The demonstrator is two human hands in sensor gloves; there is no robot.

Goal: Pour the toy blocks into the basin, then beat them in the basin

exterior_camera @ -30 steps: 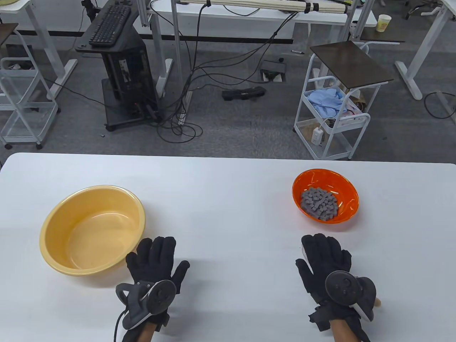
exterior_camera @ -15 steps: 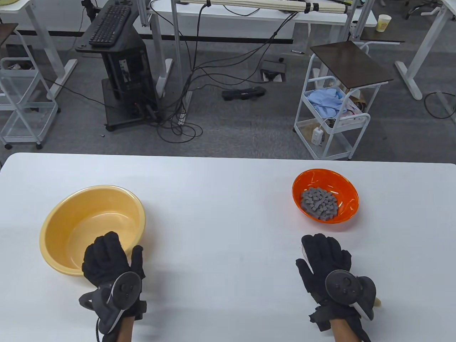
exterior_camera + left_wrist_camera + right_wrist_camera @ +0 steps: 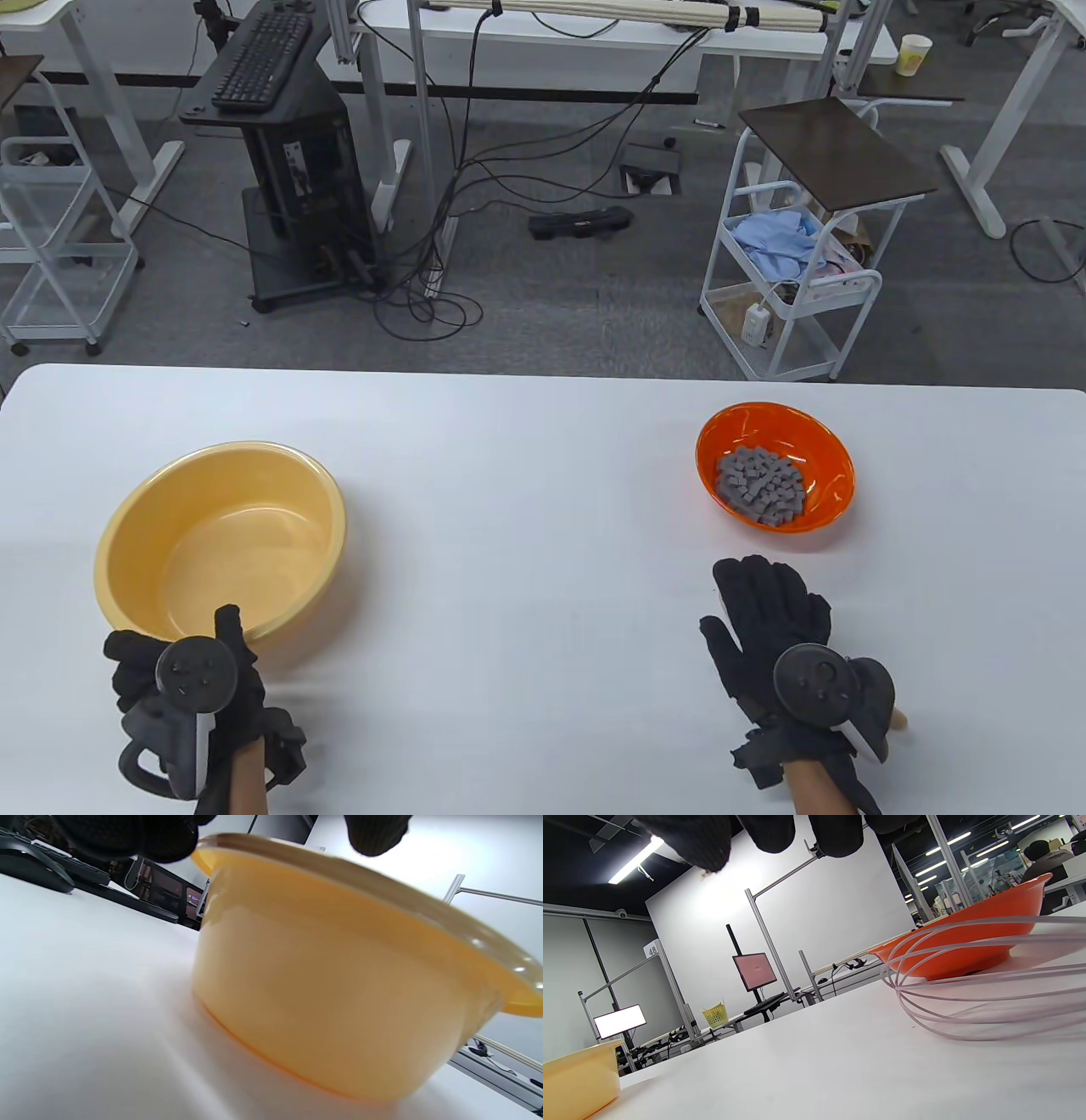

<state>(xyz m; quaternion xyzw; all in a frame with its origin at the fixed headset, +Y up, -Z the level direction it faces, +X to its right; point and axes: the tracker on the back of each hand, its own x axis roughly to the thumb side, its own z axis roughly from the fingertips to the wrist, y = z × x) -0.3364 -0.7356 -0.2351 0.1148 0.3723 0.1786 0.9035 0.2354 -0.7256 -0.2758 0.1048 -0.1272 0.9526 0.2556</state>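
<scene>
The yellow basin [image 3: 127, 543] stands empty on the left of the table; the left wrist view shows its wall [image 3: 339, 997] close up. An orange bowl [image 3: 827, 509] at the right holds a heap of grey toy blocks [image 3: 761, 484]. My left hand [image 3: 174, 645] is at the basin's near rim, thumb [image 3: 375, 834] over the rim, fingers [image 3: 127, 836] beside it, with no closed grip visible. My right hand [image 3: 764, 594] lies flat in front of the orange bowl, over a wire whisk [image 3: 967, 984] whose wooden handle end [image 3: 899, 720] shows behind the wrist.
The white table [image 3: 526, 475] stretches between basin and bowl. Past its far edge is a grey floor with a white cart [image 3: 789, 280], cables and a black keyboard stand [image 3: 288, 153].
My left hand has swung left and back from beside the basin's right side to its near rim. The right hand, the bowl and the basin have stayed put.
</scene>
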